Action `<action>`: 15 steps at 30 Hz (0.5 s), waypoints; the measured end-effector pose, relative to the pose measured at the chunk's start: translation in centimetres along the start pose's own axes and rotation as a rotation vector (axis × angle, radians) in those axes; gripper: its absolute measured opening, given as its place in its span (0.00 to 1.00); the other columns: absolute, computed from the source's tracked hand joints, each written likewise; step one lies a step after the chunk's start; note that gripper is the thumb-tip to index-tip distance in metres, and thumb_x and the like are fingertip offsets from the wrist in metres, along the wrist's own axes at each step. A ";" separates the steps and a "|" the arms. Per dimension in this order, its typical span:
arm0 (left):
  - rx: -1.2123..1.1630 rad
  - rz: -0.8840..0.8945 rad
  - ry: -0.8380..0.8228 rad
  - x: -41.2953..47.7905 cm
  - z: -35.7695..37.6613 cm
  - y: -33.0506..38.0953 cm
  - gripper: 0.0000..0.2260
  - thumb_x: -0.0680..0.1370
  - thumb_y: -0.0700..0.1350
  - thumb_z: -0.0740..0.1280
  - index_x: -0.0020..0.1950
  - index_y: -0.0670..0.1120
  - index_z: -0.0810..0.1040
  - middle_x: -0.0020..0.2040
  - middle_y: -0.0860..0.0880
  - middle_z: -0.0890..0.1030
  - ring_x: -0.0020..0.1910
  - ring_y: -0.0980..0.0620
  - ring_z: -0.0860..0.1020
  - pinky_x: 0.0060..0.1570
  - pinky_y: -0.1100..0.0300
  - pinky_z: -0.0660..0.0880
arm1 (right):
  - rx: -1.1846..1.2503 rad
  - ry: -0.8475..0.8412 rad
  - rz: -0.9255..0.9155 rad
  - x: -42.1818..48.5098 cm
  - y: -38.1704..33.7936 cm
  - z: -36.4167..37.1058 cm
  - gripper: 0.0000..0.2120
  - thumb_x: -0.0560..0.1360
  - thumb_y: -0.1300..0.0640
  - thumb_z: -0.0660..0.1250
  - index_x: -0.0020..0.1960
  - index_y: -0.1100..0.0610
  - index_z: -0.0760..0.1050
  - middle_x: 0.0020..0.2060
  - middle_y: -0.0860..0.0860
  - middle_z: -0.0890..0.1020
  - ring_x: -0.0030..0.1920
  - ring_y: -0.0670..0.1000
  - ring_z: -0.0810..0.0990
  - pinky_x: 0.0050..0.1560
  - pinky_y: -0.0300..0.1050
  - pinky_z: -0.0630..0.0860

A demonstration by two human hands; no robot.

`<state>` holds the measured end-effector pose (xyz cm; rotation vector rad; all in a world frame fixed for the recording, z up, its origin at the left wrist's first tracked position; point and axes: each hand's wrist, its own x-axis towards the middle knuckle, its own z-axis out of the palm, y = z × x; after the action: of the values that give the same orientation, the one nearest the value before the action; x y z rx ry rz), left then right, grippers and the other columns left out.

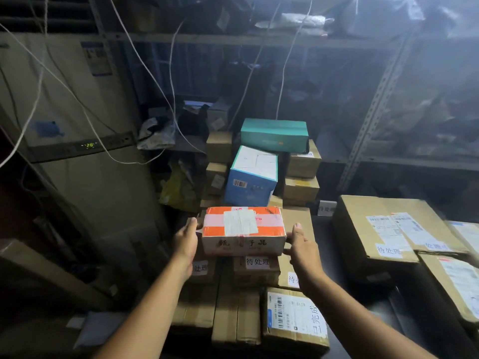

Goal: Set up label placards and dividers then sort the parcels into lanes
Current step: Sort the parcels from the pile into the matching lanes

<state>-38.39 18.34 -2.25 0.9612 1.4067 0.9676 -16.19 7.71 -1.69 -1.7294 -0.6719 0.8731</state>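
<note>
Right now, your left hand (186, 242): fingers straight, palm laid flat against the left end of the orange-and-white parcel (243, 229), thumb on top.
Your right hand (302, 248): spread at the parcel's right end, thumb raised, fingertips touching the lower right corner.
Parcel position: centre of the scene, level, held between your two hands over the brown carton stack (255, 270). I can't tell if it rests on the stack.
Stack labels: white handwritten slips on the near faces, just under the parcel.
Farther back: blue-and-white box (251, 177), tilted, with a teal box (274, 136) above it.
Right side: large carton (375, 226) with shipping labels, and a small white placard (326, 208) beside its far left corner.
Near you: carton with a barcode label (293, 317).
Far left: a tall unit's display (89, 145) reads 28.
</note>
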 end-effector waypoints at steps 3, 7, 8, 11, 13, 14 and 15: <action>0.075 -0.111 -0.107 0.5 -0.1 0.8 0.24 0.82 0.64 0.55 0.69 0.51 0.75 0.61 0.44 0.83 0.62 0.44 0.78 0.67 0.47 0.69 | -0.013 -0.120 0.117 1.3 -0.9 -0.1 0.28 0.83 0.33 0.44 0.55 0.46 0.79 0.56 0.49 0.81 0.54 0.52 0.79 0.54 0.50 0.73; 0.186 -0.082 -0.202 0.0 0.4 2.3 0.20 0.84 0.62 0.54 0.55 0.50 0.78 0.51 0.53 0.82 0.56 0.50 0.76 0.63 0.52 0.63 | -0.024 -0.176 0.205 1.8 -2.7 0.3 0.29 0.81 0.30 0.45 0.64 0.48 0.72 0.54 0.49 0.78 0.52 0.52 0.77 0.55 0.50 0.72; 0.194 -0.069 -0.205 -0.1 0.3 2.7 0.23 0.83 0.62 0.54 0.54 0.48 0.82 0.49 0.52 0.83 0.55 0.50 0.78 0.62 0.53 0.65 | -0.033 -0.181 0.194 1.7 -3.1 0.2 0.30 0.81 0.30 0.45 0.65 0.48 0.73 0.53 0.48 0.78 0.51 0.51 0.77 0.55 0.50 0.72; 0.144 -0.019 -0.185 0.2 0.0 4.2 0.26 0.81 0.66 0.56 0.51 0.49 0.86 0.47 0.47 0.86 0.55 0.45 0.80 0.66 0.45 0.71 | 0.005 -0.179 0.111 1.1 -5.3 -0.9 0.23 0.84 0.35 0.45 0.59 0.44 0.75 0.47 0.44 0.78 0.44 0.47 0.76 0.59 0.53 0.68; 0.087 0.010 -0.209 0.1 0.0 6.0 0.28 0.80 0.68 0.56 0.51 0.49 0.86 0.48 0.44 0.87 0.54 0.42 0.82 0.65 0.42 0.73 | 0.045 -0.140 0.058 0.9 -7.6 -1.9 0.20 0.85 0.38 0.48 0.52 0.45 0.77 0.44 0.44 0.80 0.43 0.49 0.77 0.55 0.52 0.68; 0.065 0.027 -0.236 -0.1 0.1 7.1 0.28 0.79 0.69 0.56 0.52 0.49 0.86 0.49 0.43 0.87 0.54 0.42 0.83 0.64 0.43 0.75 | 0.052 -0.124 0.026 0.8 -8.7 -2.3 0.20 0.85 0.39 0.51 0.49 0.46 0.78 0.44 0.46 0.82 0.42 0.50 0.78 0.50 0.51 0.68; 0.048 0.058 -0.255 -0.5 0.2 8.3 0.28 0.79 0.69 0.56 0.52 0.49 0.86 0.49 0.43 0.87 0.54 0.43 0.84 0.63 0.43 0.76 | 0.053 -0.104 -0.012 0.6 -9.9 -2.7 0.19 0.84 0.41 0.54 0.48 0.48 0.79 0.45 0.49 0.84 0.41 0.51 0.79 0.45 0.49 0.67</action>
<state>-37.94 20.64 5.73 1.1249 1.1974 0.8244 -13.91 9.74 8.13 -1.6398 -0.7205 0.9694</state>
